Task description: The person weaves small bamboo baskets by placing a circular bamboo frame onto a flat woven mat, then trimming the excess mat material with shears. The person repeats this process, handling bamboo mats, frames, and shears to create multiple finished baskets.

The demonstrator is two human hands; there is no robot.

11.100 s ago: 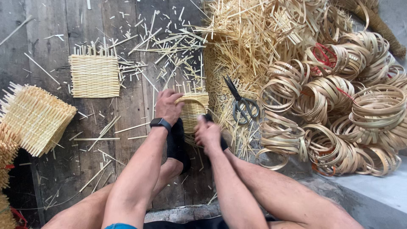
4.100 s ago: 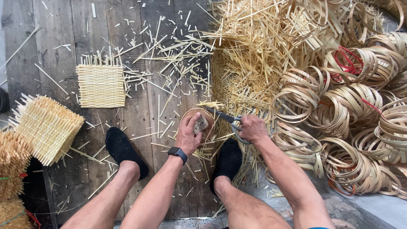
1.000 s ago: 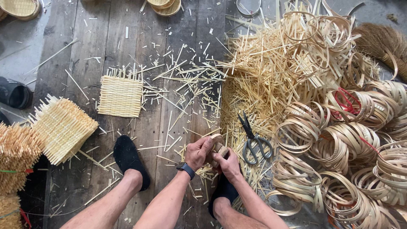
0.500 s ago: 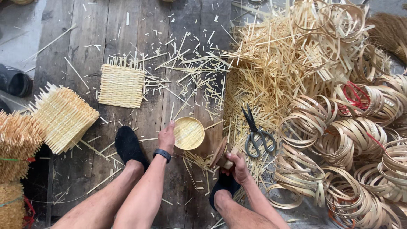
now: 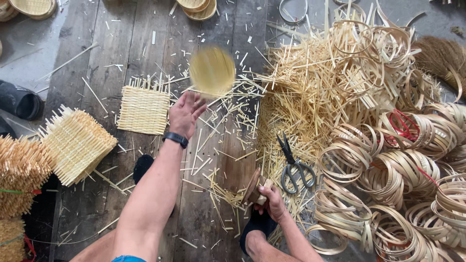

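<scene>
the left hand [image 5: 185,114] is spread and released, a blurred round woven basket [image 5: 212,71] in the air just above it. the right hand [image 5: 271,201] grips a brown wooden mould [image 5: 252,187] near the scissors [image 5: 293,166].

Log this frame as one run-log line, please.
left hand: open, blurred round woven basket airborne just above | right hand: grip on round wooden mould | scissors: on floor beside

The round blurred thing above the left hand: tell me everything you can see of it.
The small round basket is pale yellow and looks woven from thin strips. It is smeared by motion, so no weave or rim detail shows. It is in the air over the plank floor, just above the open left hand, and nothing touches it. Its round face is turned toward the camera. Loose cut strips lie scattered under it.
</scene>
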